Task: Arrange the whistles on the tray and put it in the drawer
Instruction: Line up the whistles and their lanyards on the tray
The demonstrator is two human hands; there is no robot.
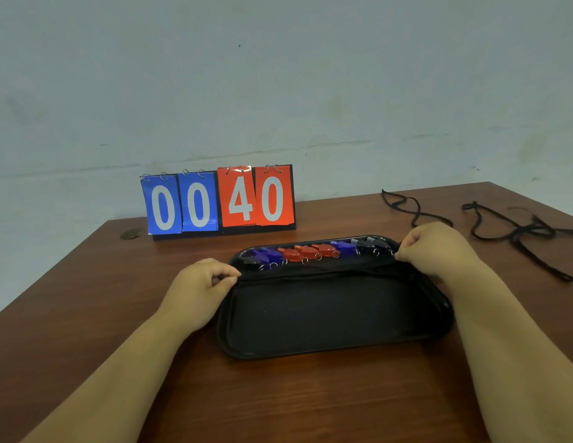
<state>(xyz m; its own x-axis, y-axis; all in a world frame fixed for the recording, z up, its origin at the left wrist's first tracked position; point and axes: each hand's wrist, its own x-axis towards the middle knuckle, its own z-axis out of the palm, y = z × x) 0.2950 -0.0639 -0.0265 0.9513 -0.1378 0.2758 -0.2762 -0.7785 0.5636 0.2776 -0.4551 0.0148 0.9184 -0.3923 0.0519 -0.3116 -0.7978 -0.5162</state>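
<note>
From my seat the wooden table (310, 394) fills the lower view. No drawer shows anywhere in it. The black tray (310, 353) lies at the centre with its long axis running 9 to 3 o'clock, slightly tilted so the right end sits farther off. A flip scoreboard (218, 203) stands behind it at 11 o'clock. The left hand (198, 282) sits at the tray's 9 o'clock end and the right hand (435, 247) at its 2 o'clock corner, so each hand is at its own end and neither is clearly nearer. Both have fingers curled, thumb against forefinger. They pinch the ends of what I take for a dark cord (320, 270) stretched across the tray, though against the black surface I cannot be sure it is not a liner's edge. The whistles (310, 252) lie in one row along the tray's 12 o'clock rim, purple, red and dark, just beyond that line and parallel to it. Loose black lanyards (515, 233) lie on the table at 2 o'clock, well apart from the tray. I judge the arranging is nearly done and that lifting the tray level by its two ends comes next.
</note>
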